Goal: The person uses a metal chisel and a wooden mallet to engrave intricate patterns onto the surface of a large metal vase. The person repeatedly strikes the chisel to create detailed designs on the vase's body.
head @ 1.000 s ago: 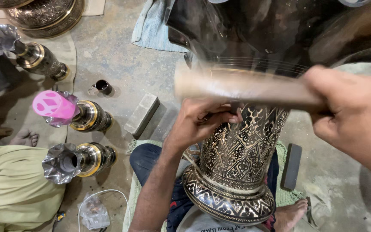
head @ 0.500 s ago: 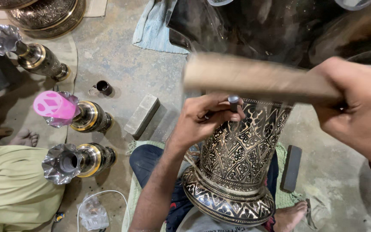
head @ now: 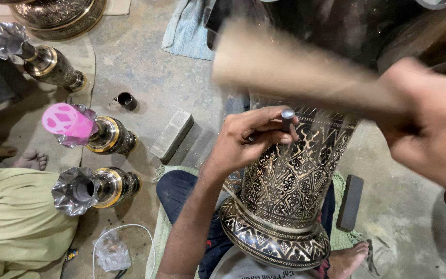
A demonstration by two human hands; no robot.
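Note:
A tall engraved black-and-brass vase (head: pixel 290 191) lies across my lap, its foot toward me. My left hand (head: pixel 249 137) pinches a short metal chisel (head: pixel 287 120) upright against the vase's patterned wall. My right hand (head: pixel 432 132) grips a wooden mallet (head: pixel 290 70), blurred with motion, raised above the chisel head and not touching it.
Three smaller engraved vases lie on the floor at left, one (head: pixel 40 57) at the top, one with a pink cover (head: pixel 70 124), one (head: pixel 91 188) below. A grey block (head: pixel 172 135), a small cup (head: pixel 125 99), a dark bar (head: pixel 350 202) and another person's pale-green clothing (head: pixel 11 222) are nearby.
The mallet has swung upward and to the left, away from the chisel head, and is more blurred. My left hand holds the chisel in the same place on the vase.

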